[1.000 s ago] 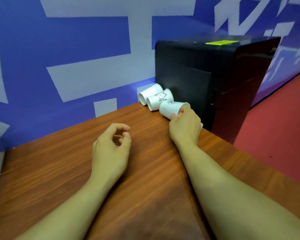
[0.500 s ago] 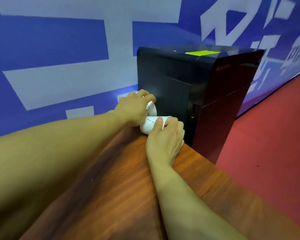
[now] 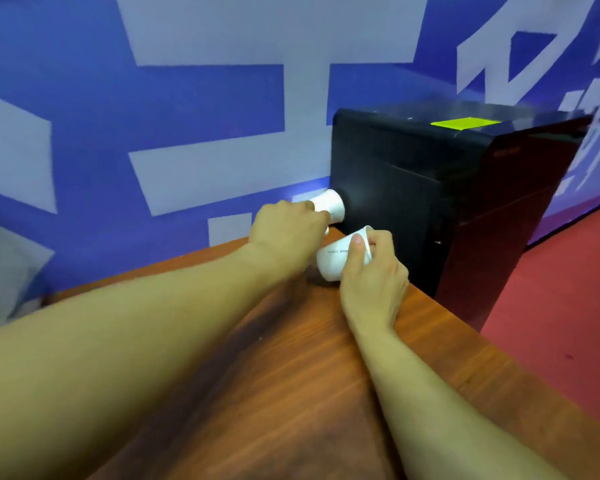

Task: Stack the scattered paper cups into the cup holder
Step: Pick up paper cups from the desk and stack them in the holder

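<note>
My left hand (image 3: 288,233) grips a white paper cup (image 3: 330,206) on its side, its mouth facing the black box. A sliver of another white cup shows just under that hand's fingers. My right hand (image 3: 374,275) holds a second white paper cup (image 3: 336,259), tilted with its mouth up and to the right, a little above the wooden table (image 3: 291,375). Both hands are at the table's far right corner. No cup holder is in view.
A tall black box (image 3: 430,202) with a yellow-green sticker (image 3: 465,122) on top stands right behind the cups. A blue and white wall runs along the back. The red floor (image 3: 551,323) drops away past the table's right edge. Something grey sits at far left.
My right hand has lifted its cup off the table and tilted it. My left hand has drawn its cup slightly up and away from the others. The camera swung left.
</note>
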